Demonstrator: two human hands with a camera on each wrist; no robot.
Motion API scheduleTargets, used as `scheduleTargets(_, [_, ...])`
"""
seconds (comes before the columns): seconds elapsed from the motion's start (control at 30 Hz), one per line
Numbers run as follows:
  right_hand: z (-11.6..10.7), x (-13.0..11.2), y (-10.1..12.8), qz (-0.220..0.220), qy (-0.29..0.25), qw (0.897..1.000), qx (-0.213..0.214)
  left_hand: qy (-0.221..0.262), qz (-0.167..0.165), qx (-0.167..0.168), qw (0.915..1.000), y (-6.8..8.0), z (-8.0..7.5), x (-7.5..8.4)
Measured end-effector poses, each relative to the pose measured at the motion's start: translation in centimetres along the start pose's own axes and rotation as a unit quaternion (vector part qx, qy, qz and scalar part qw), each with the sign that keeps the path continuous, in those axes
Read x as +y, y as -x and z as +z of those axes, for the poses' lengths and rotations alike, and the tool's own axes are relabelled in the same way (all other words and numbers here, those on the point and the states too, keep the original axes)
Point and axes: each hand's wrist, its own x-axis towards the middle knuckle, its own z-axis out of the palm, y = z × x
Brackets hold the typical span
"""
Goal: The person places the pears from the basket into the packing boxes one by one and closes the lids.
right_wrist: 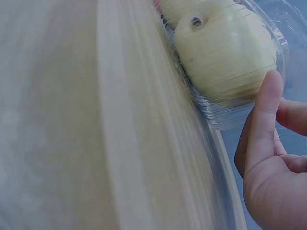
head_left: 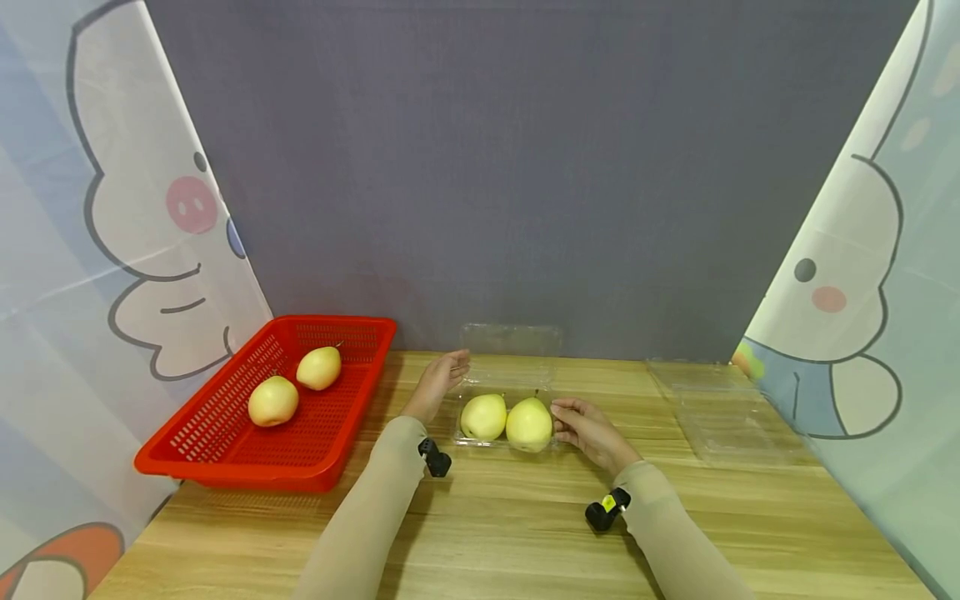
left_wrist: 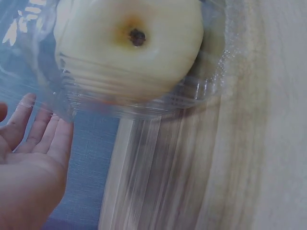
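Your right hand (head_left: 588, 432) pinches the right rim of the clear plastic clamshell tray (head_left: 504, 385) holding two yellow pears (head_left: 508, 420) mid-counter (head_left: 525, 533), while your left hand (head_left: 438, 383) lies flat-fingered against its left edge, so steady both sides evenly before folding the lid.

Even soft light; wrist views blurred, head view edge-warped

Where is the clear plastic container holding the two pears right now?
In the head view the clear container sits mid-table between the left hand and right hand, right of the red basket.
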Motion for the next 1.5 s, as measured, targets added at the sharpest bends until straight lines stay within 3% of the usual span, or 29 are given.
scheduleTargets(0.17, [0.0,0.1,0.0,0.0,-0.001,1.0,0.0,-0.002,-0.014,0.0,0.9999,0.2,0.1,0.4])
scheduleTargets(0.47, [-0.1,0.3,-0.1,-0.002,-0.002,1.0,0.002,-0.003,-0.005,-0.015,0.9999,0.1,-0.2,0.3])
scheduleTargets(1.0, [-0.1,0.1,-0.1,0.005,-0.006,1.0,0.003,-0.009,-0.062,-0.013,0.998,0.8,-0.5,1.3])
scheduleTargets(1.2, [-0.1,0.1,-0.1,-0.002,-0.003,1.0,0.0,-0.023,-0.05,-0.049,0.9973,1.0,-0.8,1.4])
scheduleTargets(1.5, [0.0,0.1,-0.2,-0.002,-0.002,1.0,0.006,-0.048,-0.021,-0.063,0.9967,1.5,-0.9,1.5])
